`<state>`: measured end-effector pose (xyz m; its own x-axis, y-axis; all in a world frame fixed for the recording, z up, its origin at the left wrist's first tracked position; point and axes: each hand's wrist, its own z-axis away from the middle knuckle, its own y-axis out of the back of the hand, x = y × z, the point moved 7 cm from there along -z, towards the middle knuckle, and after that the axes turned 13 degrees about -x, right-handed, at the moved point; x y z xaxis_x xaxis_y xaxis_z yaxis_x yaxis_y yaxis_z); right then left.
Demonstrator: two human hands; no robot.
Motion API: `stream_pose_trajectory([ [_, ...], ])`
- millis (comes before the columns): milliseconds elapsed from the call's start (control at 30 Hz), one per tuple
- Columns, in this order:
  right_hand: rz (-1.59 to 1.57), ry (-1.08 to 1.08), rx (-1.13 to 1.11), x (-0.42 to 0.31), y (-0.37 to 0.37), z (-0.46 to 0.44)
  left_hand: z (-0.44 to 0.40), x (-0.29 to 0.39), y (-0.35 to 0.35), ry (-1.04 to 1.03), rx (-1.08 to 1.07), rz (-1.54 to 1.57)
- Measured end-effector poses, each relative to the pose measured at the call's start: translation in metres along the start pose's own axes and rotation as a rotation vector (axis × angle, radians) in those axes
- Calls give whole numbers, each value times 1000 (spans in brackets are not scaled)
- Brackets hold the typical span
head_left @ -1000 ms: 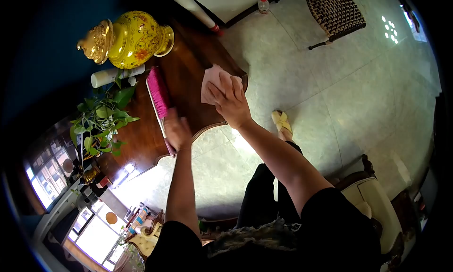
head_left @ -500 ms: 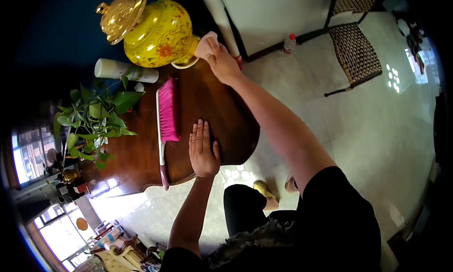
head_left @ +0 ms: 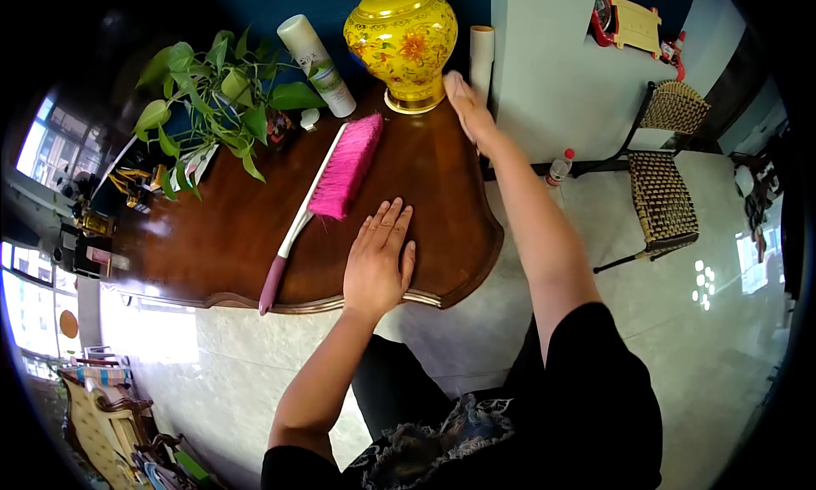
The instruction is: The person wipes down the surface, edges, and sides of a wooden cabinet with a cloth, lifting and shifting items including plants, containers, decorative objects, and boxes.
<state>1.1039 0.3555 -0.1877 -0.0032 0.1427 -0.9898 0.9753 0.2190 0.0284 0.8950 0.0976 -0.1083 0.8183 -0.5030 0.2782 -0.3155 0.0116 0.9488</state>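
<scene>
Our left hand (head_left: 374, 265) lies open on the glossy table (head_left: 204, 243), right of the brush (head_left: 344, 175); at the table's far right edge, our right hand (head_left: 473, 120) grips the cloth (head_left: 456, 87) beside the jar (head_left: 404, 44); a woven chair (head_left: 661, 197) stands right

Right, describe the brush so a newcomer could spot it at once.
On the dark wooden table, find the yellow jar. The brush slants from near it toward the table's front edge, beside the left hand. Unlike the white can and leafy plant nearby, it has bright pink bristles and a maroon grip.
</scene>
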Motion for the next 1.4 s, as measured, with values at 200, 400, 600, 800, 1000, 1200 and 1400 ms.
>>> stream_pose_trajectory([
  [200,322,133,-65,-18,-38,184,2,0,-3,6,5,-26],
  [400,1143,124,36,-97,-93,272,-1,2,0,-23,22,-12],
  [600,1100,280,-17,-85,-75,157,6,5,7,-9,133,-19],
  [800,1043,278,17,-107,-101,246,15,6,10,-48,214,62],
  [1000,670,270,174,-90,-90,299,9,13,7,-28,183,-2],
  [1200,-839,139,-31,11,-49,169,4,18,3,-19,140,-50],
  [1400,-721,274,-7,73,-78,185,0,18,-2,-18,88,-92],
])
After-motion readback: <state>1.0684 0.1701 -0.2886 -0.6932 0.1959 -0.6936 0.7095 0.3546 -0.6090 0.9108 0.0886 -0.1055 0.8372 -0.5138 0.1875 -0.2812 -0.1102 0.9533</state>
